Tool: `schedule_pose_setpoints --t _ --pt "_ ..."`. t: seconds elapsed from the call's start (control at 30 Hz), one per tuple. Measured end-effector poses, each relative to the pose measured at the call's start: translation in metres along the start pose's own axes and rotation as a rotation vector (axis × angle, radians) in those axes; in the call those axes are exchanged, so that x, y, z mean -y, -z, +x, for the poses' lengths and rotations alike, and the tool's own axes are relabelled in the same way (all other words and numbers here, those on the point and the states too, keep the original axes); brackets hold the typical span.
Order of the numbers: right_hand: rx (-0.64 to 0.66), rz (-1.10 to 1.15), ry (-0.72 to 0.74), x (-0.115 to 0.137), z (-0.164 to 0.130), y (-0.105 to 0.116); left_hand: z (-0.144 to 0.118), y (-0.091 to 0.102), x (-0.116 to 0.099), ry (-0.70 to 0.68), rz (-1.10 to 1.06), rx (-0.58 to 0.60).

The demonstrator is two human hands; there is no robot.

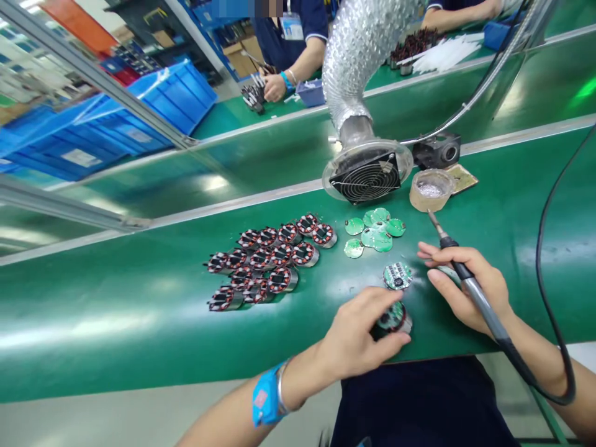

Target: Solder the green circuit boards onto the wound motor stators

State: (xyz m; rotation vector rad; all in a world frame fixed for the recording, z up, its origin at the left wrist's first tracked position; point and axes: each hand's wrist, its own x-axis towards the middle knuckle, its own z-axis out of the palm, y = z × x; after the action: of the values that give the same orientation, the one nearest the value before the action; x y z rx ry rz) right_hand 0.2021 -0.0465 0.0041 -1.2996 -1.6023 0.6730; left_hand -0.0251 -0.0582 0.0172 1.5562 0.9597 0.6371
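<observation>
My left hand [361, 332] grips a small round motor stator with a green circuit board on top [393, 318], at the near edge of the green bench [139, 310]. A soldering iron [465, 282] rests in my right hand [465, 285], its tip pointing up and away toward the back. Just beyond the held stator, between my hands, lies another round green board with components [397, 275]. Several bare green round boards [375, 233] lie farther back. A cluster of several wound stators [267, 261] sits to the left.
A fume extractor fan [366, 177] on a silver flexible duct [358, 56] stands behind the boards. A round solder tin [431, 189] and a small black device [437, 150] sit to its right. The iron's black cable [549, 248] loops at right. Another person's hands [274, 87] work across the far bench, near blue crates [153, 99].
</observation>
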Motion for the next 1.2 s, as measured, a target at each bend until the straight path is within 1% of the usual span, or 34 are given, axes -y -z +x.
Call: schedule_pose_setpoints --t 0.07,0.13,0.17,0.2,0.23,0.33,0.47,0.53,0.67,0.7,0.73,0.77,0.83,0.9,0.93,1.1,1.2 --pt "-0.016 0.002 -0.001 0.002 0.0 -0.001 0.0 -0.002 0.002 0.205 -0.433 -0.09" --pt "-0.028 0.005 0.005 0.003 0.001 -0.001 0.0 -0.001 0.001 0.371 -0.857 -0.102" --pt "-0.031 0.005 0.01 0.003 0.002 -0.002 0.001 0.0 -0.001 0.42 -1.007 -0.084" --pt "-0.03 0.003 0.013 0.004 0.002 -0.002 0.001 0.001 -0.003 0.445 -1.105 -0.064" --pt "-0.027 0.0 0.02 0.004 0.002 -0.003 0.001 0.001 -0.005 0.451 -1.159 -0.046" --pt "-0.016 -0.01 0.029 0.003 0.002 -0.003 0.003 -0.003 -0.01 0.431 -1.178 -0.03" --pt "-0.019 -0.046 0.02 0.0 -0.002 0.001 0.003 -0.005 -0.013 0.385 -1.052 -0.084" --pt "-0.022 -0.082 0.014 -0.002 -0.004 0.004 -0.001 0.001 -0.012 0.341 -0.897 -0.126" --pt "-0.047 -0.107 -0.005 -0.007 -0.007 0.01 -0.007 0.025 -0.004 0.222 -0.364 -0.222" --pt "-0.056 -0.107 -0.014 -0.008 -0.008 0.01 -0.006 0.031 -0.002 0.213 -0.27 -0.241" --pt "-0.066 -0.107 -0.025 -0.008 -0.008 0.01 -0.005 0.035 0.0 0.223 -0.236 -0.25" --pt "-0.076 -0.107 -0.03 -0.007 -0.009 0.01 -0.003 0.038 0.001 0.247 -0.27 -0.246" --pt "-0.096 -0.091 -0.009 -0.002 -0.012 0.007 0.001 0.037 0.0 0.297 -0.472 -0.198" --pt "-0.092 -0.056 0.052 0.008 -0.014 0.003 0.006 0.031 -0.003 0.314 -0.692 -0.148" --pt "-0.074 -0.035 0.089 0.013 -0.016 0.0 0.007 0.026 -0.005 0.309 -0.767 -0.136" --pt "0.087 -0.006 0.233 0.042 -0.015 -0.011 0.01 0.008 -0.011 0.328 -0.958 -0.085" --pt "0.15 -0.024 0.254 0.051 -0.012 -0.014 0.011 0.004 -0.009 0.396 -1.061 -0.055"
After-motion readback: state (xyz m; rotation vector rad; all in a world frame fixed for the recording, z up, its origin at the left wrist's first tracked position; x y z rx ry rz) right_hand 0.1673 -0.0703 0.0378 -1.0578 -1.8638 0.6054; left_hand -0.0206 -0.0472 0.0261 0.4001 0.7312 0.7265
